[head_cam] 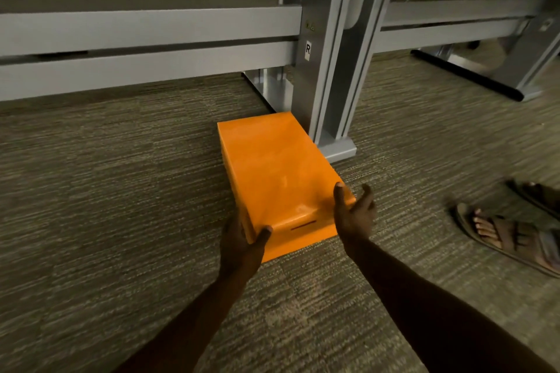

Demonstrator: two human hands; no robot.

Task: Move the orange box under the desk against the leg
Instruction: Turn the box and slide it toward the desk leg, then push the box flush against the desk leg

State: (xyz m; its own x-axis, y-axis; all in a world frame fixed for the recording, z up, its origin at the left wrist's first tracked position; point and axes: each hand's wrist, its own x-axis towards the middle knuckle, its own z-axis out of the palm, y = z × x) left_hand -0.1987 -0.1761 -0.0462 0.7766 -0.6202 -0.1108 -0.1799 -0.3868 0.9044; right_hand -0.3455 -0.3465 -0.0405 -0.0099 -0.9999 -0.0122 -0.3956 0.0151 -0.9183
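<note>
An orange rectangular box (275, 169) lies flat on the carpet, its far right corner close beside the grey metal desk leg (327, 76). My left hand (242, 239) grips the box's near left corner, thumb on the lid and fingers along the side. Over the near right corner my right hand (353, 215) has its thumb on the lid edge while the fingers are spread apart and off the box's side.
Grey crossbars (145, 42) run left from the leg under the desk. The leg's foot plate (339, 150) juts out toward me. A second desk frame (472, 76) stands at the right. A sandalled foot (509, 236) rests on the carpet at the right.
</note>
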